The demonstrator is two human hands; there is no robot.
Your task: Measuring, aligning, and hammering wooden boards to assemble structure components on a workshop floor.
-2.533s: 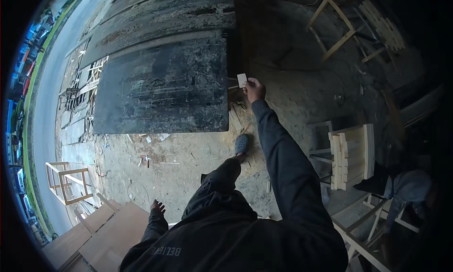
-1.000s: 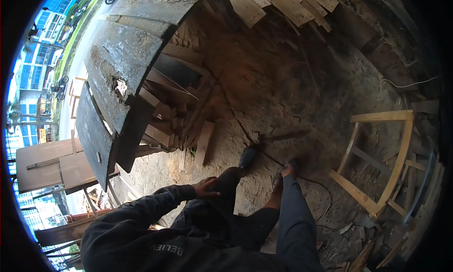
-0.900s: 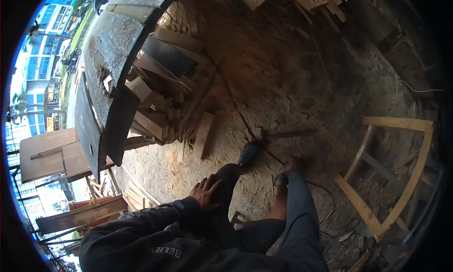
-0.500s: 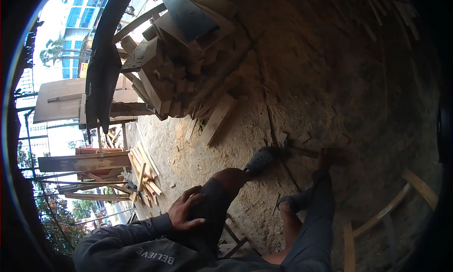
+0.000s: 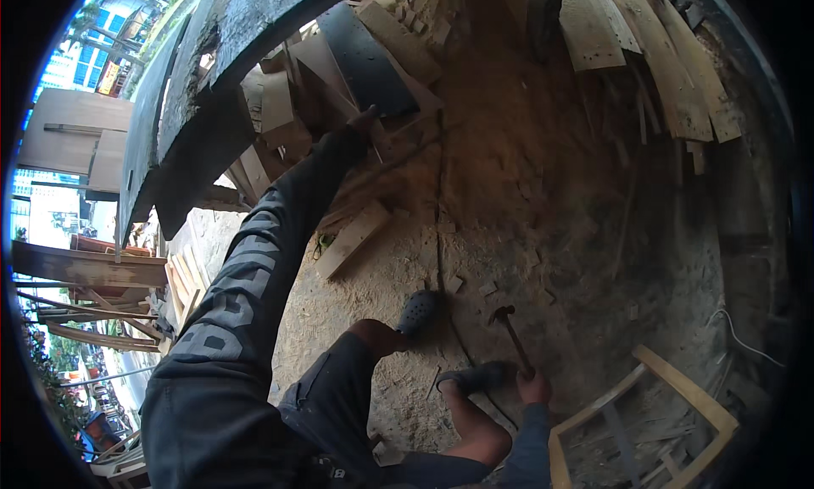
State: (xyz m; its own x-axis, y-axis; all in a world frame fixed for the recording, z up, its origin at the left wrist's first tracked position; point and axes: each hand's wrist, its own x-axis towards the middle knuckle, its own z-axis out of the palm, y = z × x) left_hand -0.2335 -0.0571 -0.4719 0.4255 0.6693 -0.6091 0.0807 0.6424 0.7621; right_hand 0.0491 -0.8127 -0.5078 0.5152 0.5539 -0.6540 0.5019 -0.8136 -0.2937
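"Clutching the hammer (image 5: 515, 343) by its handle, that's the right hand (image 5: 534, 389), low beside the right clog (image 5: 483, 376), and from the head view the metal head points forward, away from the body!"

"Why hold it back there?"

"My guess: gripping near the handle's end suits a tool carried out of the way, with the other arm at full stretch. Whether the head touches the ground, I can't tell."

"And that other arm?"

"Look at it! The left sleeve (image 5: 263, 260) runs long and nearly straight, out past the left clog (image 5: 420, 311), and the left hand (image 5: 365, 120) is up at the near edge of the dark board (image 5: 365, 61)."

"Holding it?"

"Too dim there! Fingers right at the edge, but closed on it or merely resting, I cannot tell. The board leans over the offcut pile (image 5: 275, 107) just ahead of that hand, probably propped by the scraps."

"What's nearer to us?"

"A loose plank (image 5: 356, 239), on the ground between the left hand and the left clog. And to the right of the right hand, a pale wooden frame (image 5: 688, 389), apart from the hammer."

"Legs spread, too!"

"Both knees bent, feet apart: likely for balance, one arm thrown far forward, the other tucked low."
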